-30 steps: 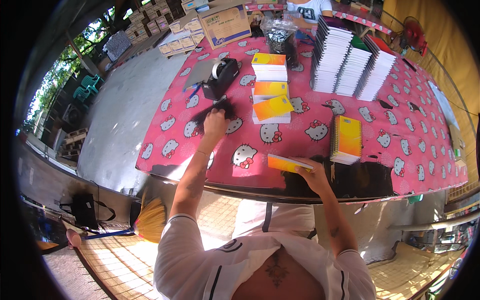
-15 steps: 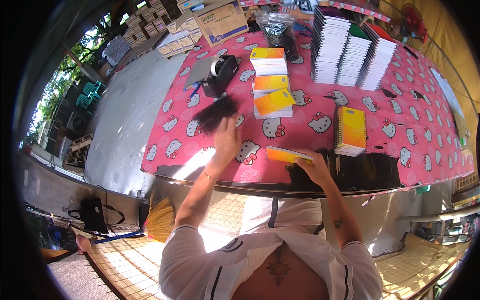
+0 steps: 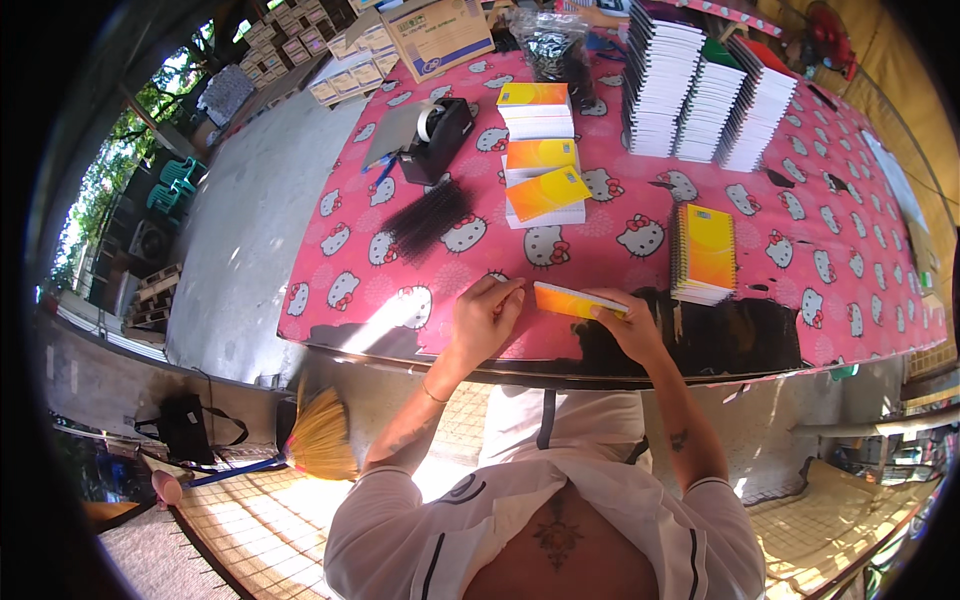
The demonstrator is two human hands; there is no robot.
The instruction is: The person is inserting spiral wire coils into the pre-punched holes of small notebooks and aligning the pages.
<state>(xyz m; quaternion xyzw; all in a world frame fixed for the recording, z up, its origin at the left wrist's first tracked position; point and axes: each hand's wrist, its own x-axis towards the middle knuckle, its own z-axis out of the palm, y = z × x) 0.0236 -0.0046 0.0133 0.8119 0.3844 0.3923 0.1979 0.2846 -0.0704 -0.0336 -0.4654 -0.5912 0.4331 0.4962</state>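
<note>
My right hand point(image 3: 632, 325) grips a small notepad point(image 3: 572, 301) with a yellow-orange cover, tilted so its cover faces me, at the table's front edge. Just left of it, my left hand point(image 3: 487, 315) is closed with thumb and fingers pinched together; whatever it may hold is too small to make out. A pile of thin black binding coils point(image 3: 430, 218) lies beyond my left hand. To the right stands a short stack of spiral-bound yellow notepads point(image 3: 706, 250). Ahead are several unbound pads point(image 3: 548, 197) with yellow-orange covers, in stacks.
A black tape dispenser point(image 3: 437, 140) sits at the far left of the pink patterned table point(image 3: 620, 262). Behind are a clear bag of dark items point(image 3: 555, 60) and a cardboard box point(image 3: 437, 40). Tall stacks of spiral notebooks point(image 3: 662, 85) rise at the far right.
My left hand has drawn back from the black coils toward the notepad, and its fingers have closed. My right hand keeps the notepad in nearly the same place.
</note>
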